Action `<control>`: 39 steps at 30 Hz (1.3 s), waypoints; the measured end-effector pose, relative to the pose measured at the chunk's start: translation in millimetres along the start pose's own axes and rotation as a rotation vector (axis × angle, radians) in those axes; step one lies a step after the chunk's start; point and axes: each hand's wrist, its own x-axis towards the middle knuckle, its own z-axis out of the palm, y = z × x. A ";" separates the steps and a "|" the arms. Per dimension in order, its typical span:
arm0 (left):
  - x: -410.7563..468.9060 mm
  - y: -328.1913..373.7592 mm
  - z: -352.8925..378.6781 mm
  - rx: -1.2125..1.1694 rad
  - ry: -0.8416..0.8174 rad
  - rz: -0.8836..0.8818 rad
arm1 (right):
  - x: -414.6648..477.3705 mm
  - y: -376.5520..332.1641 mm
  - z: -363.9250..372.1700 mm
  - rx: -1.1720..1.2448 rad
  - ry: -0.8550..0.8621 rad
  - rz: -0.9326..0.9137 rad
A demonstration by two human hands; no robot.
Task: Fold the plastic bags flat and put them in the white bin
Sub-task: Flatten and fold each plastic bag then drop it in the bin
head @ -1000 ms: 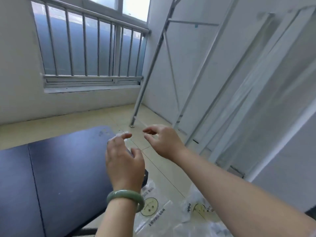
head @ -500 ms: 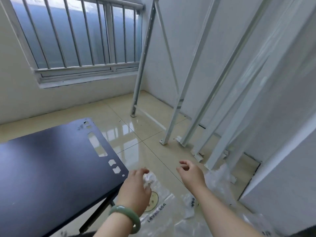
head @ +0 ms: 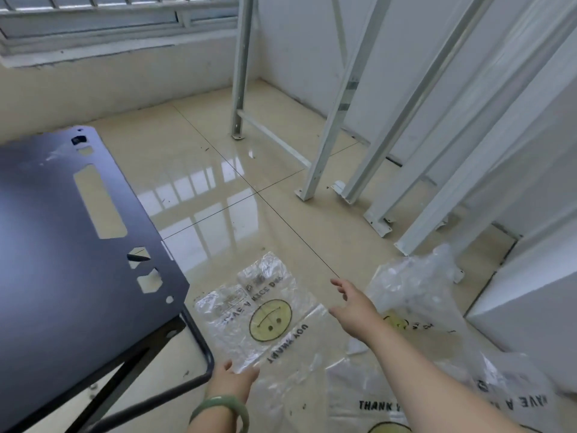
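On the head view I saw a clear bag (head: 262, 310), crinkled and printed with a yellow smiley and black lettering, lying flat on the tiled floor (head: 218, 170) just beside the dark table (head: 62, 245). The left hand (head: 232, 381) met its near edge, though I could not tell whether it pinched it. The right hand (head: 352, 307) hovered with fingers spread between that bag and the crumpled bags (head: 415, 285).

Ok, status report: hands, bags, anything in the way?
Left hand on near corner of clear smiley-face plastic bag, grip unclear. Right hand open, extended toward crumpled clear bags. Black metal table alongside, not blocking.
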 end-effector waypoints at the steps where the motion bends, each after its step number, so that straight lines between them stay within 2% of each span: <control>1: 16.0 -7.0 4.0 -0.052 -0.005 -0.037 | 9.2 7.1 7.2 -0.012 -0.014 0.006; 6: 43.8 -17.7 14.5 -0.246 0.032 -0.127 | 39.3 28.5 38.7 -0.088 -0.111 0.033; 13: 97.1 -45.5 28.2 -0.278 0.148 -0.150 | 68.1 52.7 59.8 -0.124 -0.117 0.102; 16: 86.3 -33.0 30.6 -0.254 0.154 -0.101 | 72.7 60.5 62.9 -0.159 -0.102 0.147; 20: 89.7 -25.2 36.5 -0.144 0.110 -0.077 | 73.0 64.4 69.8 -0.179 -0.065 0.181; 22: 92.2 -25.2 37.9 -0.106 0.082 -0.077 | 70.4 64.4 73.8 -0.114 -0.092 0.239; 26: 91.3 -33.0 48.6 -0.164 -0.034 -0.052 | 63.9 67.9 79.2 0.000 -0.141 0.309; 30: 86.9 -30.2 50.0 -0.164 0.019 0.002 | 58.2 71.4 76.2 0.133 -0.234 0.281; 33: 81.3 -18.6 50.4 -0.326 0.005 0.001 | 55.7 69.3 67.3 0.216 -0.256 0.273; 36: 64.1 -0.7 50.9 -0.540 -0.113 -0.043 | 53.4 62.0 55.2 0.271 -0.224 0.249; 39: 45.5 12.0 49.0 -0.478 -0.234 0.027 | 51.0 52.0 42.4 0.319 -0.198 0.200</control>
